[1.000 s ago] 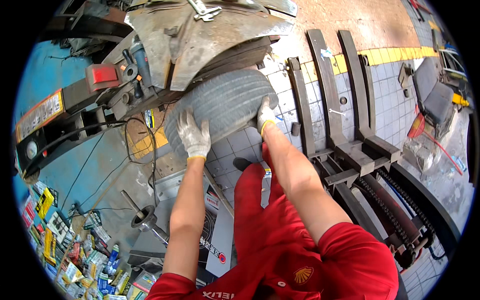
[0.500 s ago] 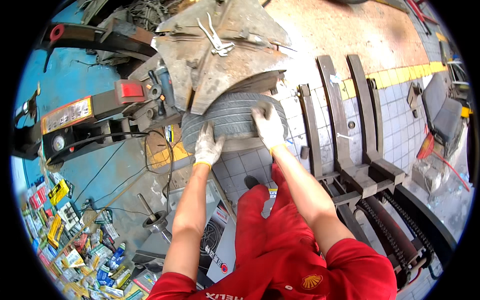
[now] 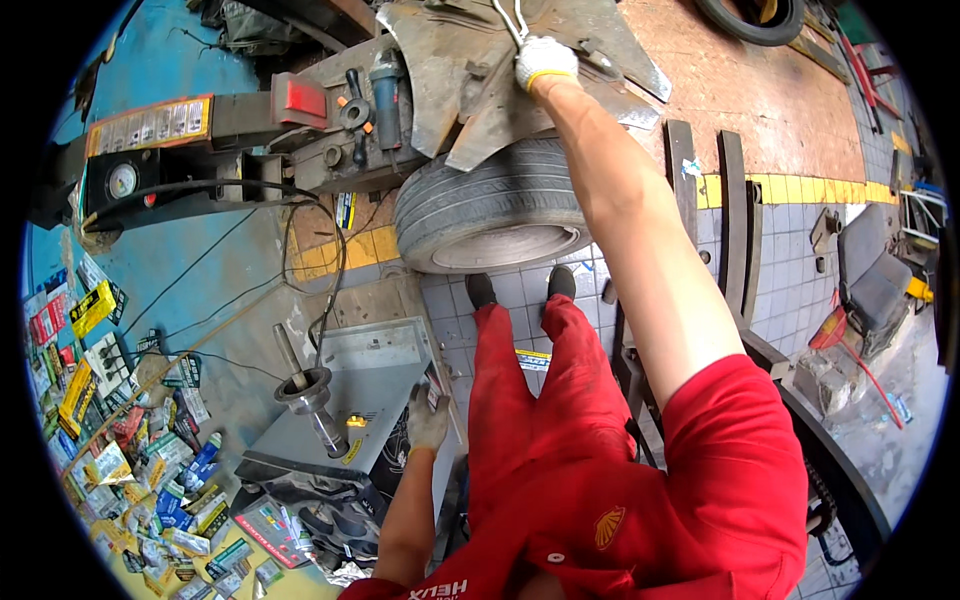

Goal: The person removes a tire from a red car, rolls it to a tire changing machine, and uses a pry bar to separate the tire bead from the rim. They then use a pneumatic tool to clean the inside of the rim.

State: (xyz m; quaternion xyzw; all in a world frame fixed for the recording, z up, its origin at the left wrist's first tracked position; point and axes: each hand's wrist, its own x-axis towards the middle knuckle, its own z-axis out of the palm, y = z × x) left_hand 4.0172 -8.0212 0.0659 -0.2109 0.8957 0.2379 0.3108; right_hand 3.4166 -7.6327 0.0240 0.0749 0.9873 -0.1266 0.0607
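Note:
My right hand [image 3: 547, 63], in a white work glove, reaches far forward to the worn steel turntable [image 3: 590, 25] and closes over the head of a pair of pliers [image 3: 510, 18]. Only the pliers' two pale handles show past my fingers. Down at my left side, my gloved left hand [image 3: 428, 415] hangs beside the edge of a grey cabinet [image 3: 385, 350], fingers stretched and nothing visible in them. A wheel with a black tyre [image 3: 490, 205] rests ahead of my feet, against the turntable's near side, its rim partly showing. Neither hand touches it.
A blue power tool [image 3: 387, 100] and a black-handled part [image 3: 353, 115] lie left of the turntable. A pressure gauge [image 3: 123, 180] and black hose [image 3: 330, 220] are further left. Steel rails [image 3: 733, 220] stand at right. Many small packets [image 3: 150, 470] cover the lower left.
Both hands have left the tyre. My right hand moved forward onto the pliers; my left dropped back beside the cabinet. The wheel now shows its rim as well as its tread.

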